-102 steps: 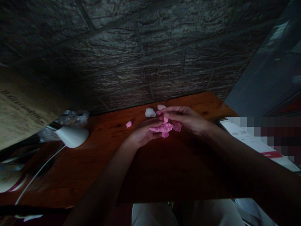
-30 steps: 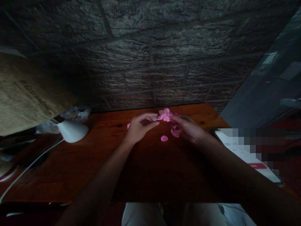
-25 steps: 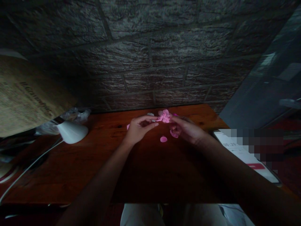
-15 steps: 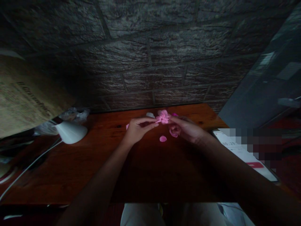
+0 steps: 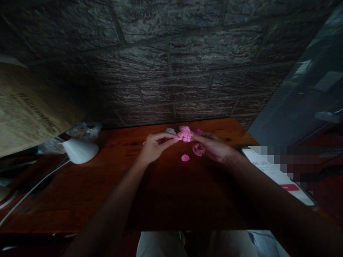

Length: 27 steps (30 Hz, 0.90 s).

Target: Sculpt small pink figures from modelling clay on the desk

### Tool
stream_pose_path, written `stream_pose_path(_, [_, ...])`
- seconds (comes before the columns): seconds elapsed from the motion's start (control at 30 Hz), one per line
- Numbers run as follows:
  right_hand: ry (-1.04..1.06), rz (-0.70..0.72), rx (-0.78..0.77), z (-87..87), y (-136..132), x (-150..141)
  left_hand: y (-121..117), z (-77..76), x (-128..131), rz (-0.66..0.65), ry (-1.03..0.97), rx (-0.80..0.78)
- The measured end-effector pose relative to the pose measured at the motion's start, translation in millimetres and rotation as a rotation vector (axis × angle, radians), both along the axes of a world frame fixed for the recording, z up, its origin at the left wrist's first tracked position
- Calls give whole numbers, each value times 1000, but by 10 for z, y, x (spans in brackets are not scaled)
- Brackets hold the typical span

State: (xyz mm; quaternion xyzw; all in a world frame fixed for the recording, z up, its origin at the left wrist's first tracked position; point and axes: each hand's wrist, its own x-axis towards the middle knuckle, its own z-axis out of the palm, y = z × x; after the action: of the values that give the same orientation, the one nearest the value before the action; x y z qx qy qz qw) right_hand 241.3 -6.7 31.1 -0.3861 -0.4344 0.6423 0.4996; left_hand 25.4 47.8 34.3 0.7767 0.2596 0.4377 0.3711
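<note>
A ruffled pink flower [image 5: 184, 133] is held between my two hands just above the wooden table. My left hand [image 5: 153, 149] pinches its left edge, on what looks like a petal, between thumb and fingers. From the other side, the thumb and curled fingers of my right hand [image 5: 216, 148] grip the flower. Another pink petal [image 5: 197, 152] shows under the right fingers, and a brighter pink one [image 5: 198, 130] behind them. One loose pink petal [image 5: 185, 157] lies on the table below the flower. Behind my left fingertips is a whitish piece [image 5: 170, 131], partly hidden.
A brick-patterned wall [image 5: 171, 71] rises behind the wooden table [image 5: 107, 200]. At left stand a white cone-shaped object [image 5: 81, 150] with a cable, crumpled clear plastic [image 5: 91, 130] and a printed brown paper bag [image 5: 29, 110]. A phone [image 5: 278, 178] lies at right.
Earlier, petals lay in my left palm; now both hands hold the flower by its sides. A loose petal has come onto the table. Over the last second, the left fingers have closed on the flower's edge.
</note>
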Motion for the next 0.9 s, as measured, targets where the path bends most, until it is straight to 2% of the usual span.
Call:
stream_pose_path(0.2, [1, -10, -11, 11, -3, -6, 0, -14, 9, -33, -56, -65])
stream_pose_path(0.4, [14, -17, -29, 4, 0, -18, -5, -14, -5, -68, -12, -148])
stream_pose_path(0.7, [-8, 11, -5, 12, -19, -23, -8, 11, -11, -100, 2, -155])
stream_pose_path(0.9, [10, -9, -23, 12, -10, -24, 6, -9, -1, -99, -57, -150])
